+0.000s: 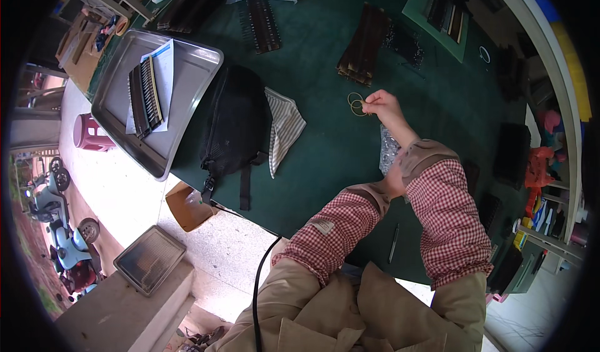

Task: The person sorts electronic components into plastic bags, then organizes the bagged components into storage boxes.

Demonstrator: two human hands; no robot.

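Two thin yellow bands (355,106), looking like rubber bands, hang from the pinched fingertips of my right hand (382,106), held above the green tabletop. The right forearm crosses in front of my left hand (394,182), so its fingers are hidden. Just beyond the left hand lies a clear plastic bag (388,149) of small shiny pieces, partly covered by the right arm; whether the hand touches it I cannot tell. Farther off, past the bands, sits a bundle of dark brown strips (364,43). Both arms wear red-and-white checked sleeve covers.
At left are a black bag (234,121), a striped cloth (284,127) and a metal tray (178,124) with paper and dark strips. More strips (260,27) lie toward the back. A pen (394,244) rests near the front edge. A green board (431,18) is far right.
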